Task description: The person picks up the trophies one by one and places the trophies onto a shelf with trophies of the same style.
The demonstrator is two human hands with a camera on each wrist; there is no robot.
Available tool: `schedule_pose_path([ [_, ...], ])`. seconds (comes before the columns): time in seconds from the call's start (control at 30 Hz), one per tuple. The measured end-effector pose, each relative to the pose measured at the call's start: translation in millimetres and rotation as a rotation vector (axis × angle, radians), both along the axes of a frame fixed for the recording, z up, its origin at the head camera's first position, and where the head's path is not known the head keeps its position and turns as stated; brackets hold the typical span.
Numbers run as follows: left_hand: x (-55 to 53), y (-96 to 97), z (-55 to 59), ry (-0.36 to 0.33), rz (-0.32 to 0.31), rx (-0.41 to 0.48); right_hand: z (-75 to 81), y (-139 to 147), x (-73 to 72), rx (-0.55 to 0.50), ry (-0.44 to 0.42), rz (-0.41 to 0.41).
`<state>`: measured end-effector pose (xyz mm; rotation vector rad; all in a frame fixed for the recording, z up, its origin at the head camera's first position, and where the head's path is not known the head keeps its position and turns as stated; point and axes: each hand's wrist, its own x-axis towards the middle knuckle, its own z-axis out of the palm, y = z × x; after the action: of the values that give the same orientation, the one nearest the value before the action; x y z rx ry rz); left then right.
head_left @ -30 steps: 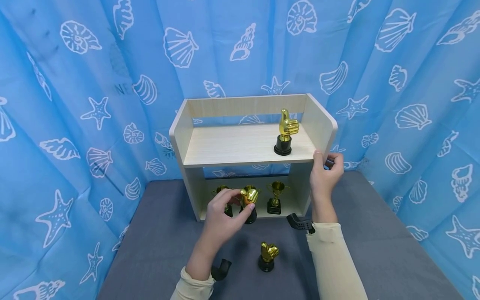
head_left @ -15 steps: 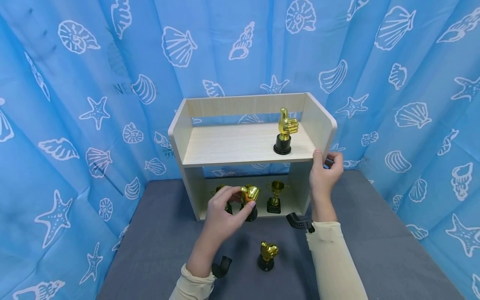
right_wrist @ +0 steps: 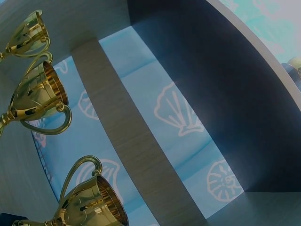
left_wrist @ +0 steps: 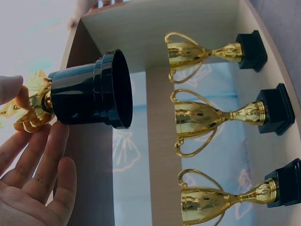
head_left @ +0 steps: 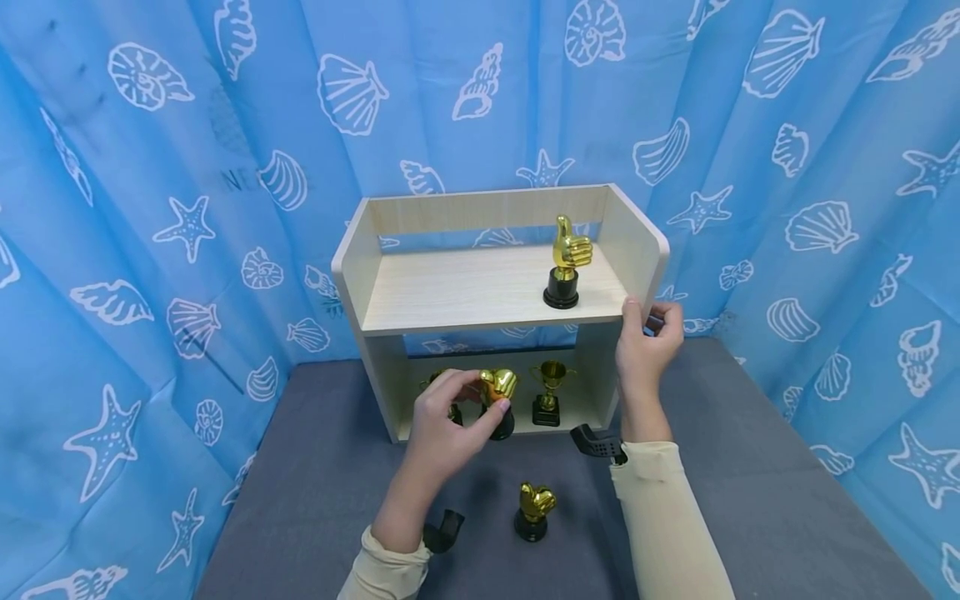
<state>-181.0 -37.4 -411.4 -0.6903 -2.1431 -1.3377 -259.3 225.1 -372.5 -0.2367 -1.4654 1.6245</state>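
Observation:
My left hand (head_left: 444, 425) pinches a thumbs-up trophy (left_wrist: 89, 92) by its gold top, thumb on one side and fingers on the other. Its black base hangs free before the lower tier of a small wooden shelf (head_left: 480, 321). The right hand (head_left: 647, 346) grips the front edge of the shelf's right side panel, thumb in front and the other fingers curled at its outer side. A second thumbs-up trophy (head_left: 564, 262) stands at the right of the upper tier. Another, shorter-looking thumbs-up trophy (head_left: 533, 510) is on the grey table in front.
Three gold cup trophies stand in a row on the lower tier; the right-hand cup (head_left: 550, 392) shows best, while the left hand and its trophy partly cover the others. A blue curtain (head_left: 225, 275) with shell prints hangs behind the shelf. Grey cloth (head_left: 315, 500) covers the table.
The held trophy has risen very slightly in front of the lower tier. My right hand keeps its place on the side panel. The head view has shifted a little.

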Motion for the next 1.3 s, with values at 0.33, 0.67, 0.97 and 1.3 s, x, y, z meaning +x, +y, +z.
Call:
schedule_pose_path([
  [0.33,-0.7,-2.0,2.7,0.009,0.004,0.006,0.5,-1,1.1,-0.004,-0.024,0.002],
  [0.67,0.0,-3.8,6.8,-0.019,-0.003,-0.003,0.6,-1,1.6,-0.007,-0.021,0.007],
  [0.97,-1.1,-3.9,9.9,-0.014,-0.007,0.002,1.2,-1,1.0,-0.001,-0.004,0.006],
  [1.3,-3.9,-3.6,10.8,0.024,-0.010,-0.001,0.2,-1,1.1,-0.001,-0.003,-0.004],
])
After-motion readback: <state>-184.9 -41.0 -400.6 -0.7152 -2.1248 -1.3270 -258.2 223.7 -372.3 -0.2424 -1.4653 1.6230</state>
